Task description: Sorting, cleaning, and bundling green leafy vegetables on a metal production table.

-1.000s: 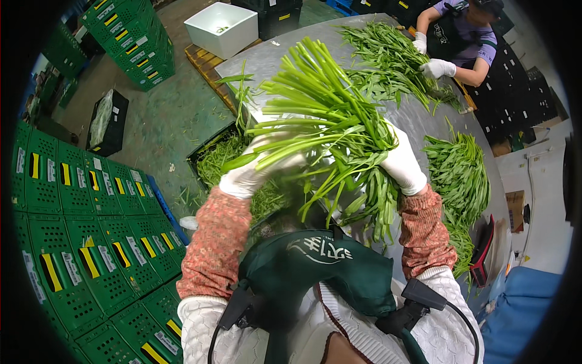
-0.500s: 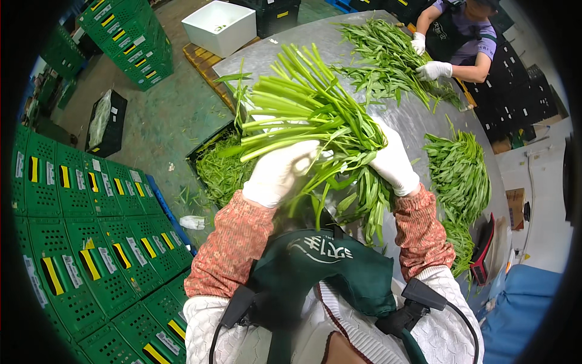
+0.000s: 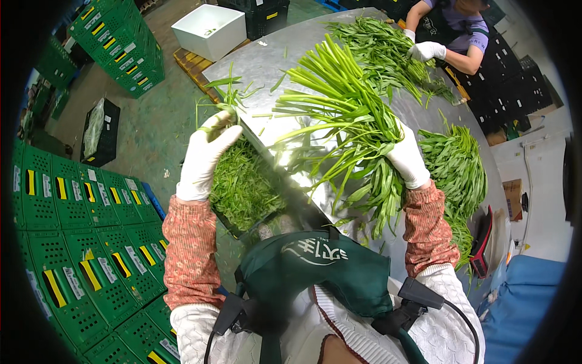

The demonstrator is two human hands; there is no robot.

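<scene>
**Right hand [image 3: 409, 155] gripping the bunch of greens [image 3: 348, 109], print on crates and cloth**

You hold the bunch just right of the frame's centre, above the grey metal table [image 3: 260, 70]; its cut stems fan toward the upper left and its leaves hang below your right glove. That grip is closed around the leafy part. Your left hand [image 3: 206, 151] is left of centre, by the table's edge, fingers curled and thumb apart, with green strands at the fingertips; you cannot tell from this view whether it pinches any. Green trimmings [image 3: 245, 188] lie in a heap to its lower right.

Writing shows in several places. Your dark green apron [image 3: 321, 258], bottom centre, carries white characters beside a curved line. The green crates [image 3: 79, 303] at the lower left bear pale printed labels and yellow strips, as does the crate stack [image 3: 121, 51] at the upper left; their print is too small to read. At the upper right, a co-worker's sleeve [image 3: 479, 41] has dark lettering, and that person's gloved hands [image 3: 428, 51] are at a leafy pile [image 3: 379, 51]. Another pile of greens [image 3: 454, 170] lies at the right of the frame.
</scene>
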